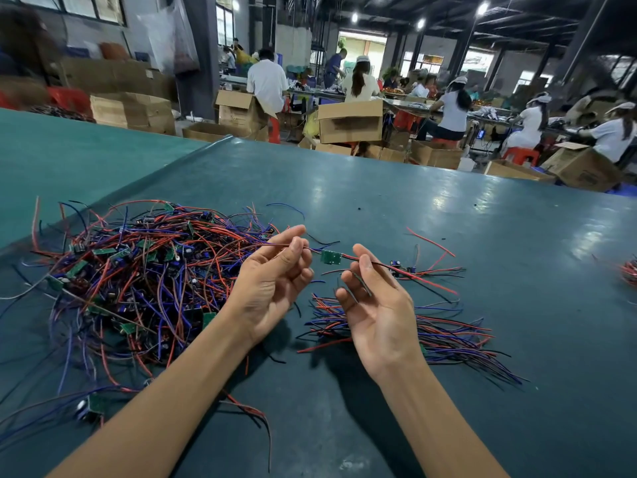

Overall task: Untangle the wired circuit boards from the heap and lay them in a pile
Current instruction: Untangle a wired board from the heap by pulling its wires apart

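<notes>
left hand (272,284): palm up, thumb and forefinger pinch the leads (312,250) on the board's left side.
right hand (375,312): palm up, fingers half curled. Thumb and forefinger look to pinch the red/black leads on the board's right, grip partly hidden.
held board (331,257): small, green, strung in the air between both hands, above the counter.
heap (138,270): tangle of red, blue and black wires with green boards, on the counter left of the left hand.
pile (448,336): straightened wires side by side, under and right of the right wrist.
counter (379,201): dark green, glossy.
background: cardboard boxes (350,120), seated workers (455,112) beyond the counter.
</notes>
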A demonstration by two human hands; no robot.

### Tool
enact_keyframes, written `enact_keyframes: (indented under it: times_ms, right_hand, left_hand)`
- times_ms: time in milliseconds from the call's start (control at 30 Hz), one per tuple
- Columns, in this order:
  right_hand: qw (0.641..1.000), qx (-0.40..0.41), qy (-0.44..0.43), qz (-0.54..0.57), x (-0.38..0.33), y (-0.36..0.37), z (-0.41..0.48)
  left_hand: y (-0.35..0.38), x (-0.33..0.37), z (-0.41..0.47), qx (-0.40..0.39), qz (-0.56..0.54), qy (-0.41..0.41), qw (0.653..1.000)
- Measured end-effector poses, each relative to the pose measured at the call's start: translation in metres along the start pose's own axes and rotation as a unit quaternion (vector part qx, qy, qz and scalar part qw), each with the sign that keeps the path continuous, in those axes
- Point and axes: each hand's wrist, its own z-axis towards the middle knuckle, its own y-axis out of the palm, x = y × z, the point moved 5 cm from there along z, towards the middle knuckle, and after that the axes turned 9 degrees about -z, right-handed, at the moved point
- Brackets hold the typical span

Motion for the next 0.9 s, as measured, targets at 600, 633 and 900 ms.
enact_keyframes:
  times_ms: [600,633,900]
  right_hand:
    - [1.000,0.008,0.006,0.005,0.0014,-0.0004,0.0021]
    - [1.000,0.009,0.003,0.004,0.0007,-0.0004,0.0022]
    - [1.000,0.013,-0.002,-0.008,-0.0006,-0.0007,0.0005]
  left_hand:
    - [-0.0026,0.0034,-0.0006,0.030,0.009,0.035,0.999]
    - [-0.0033,0.0033,-0.0007,0.031,0.018,0.036,0.999]
    - [-0.0022,0.0034,-0.0017,0.035,0.035,0.037,0.998]
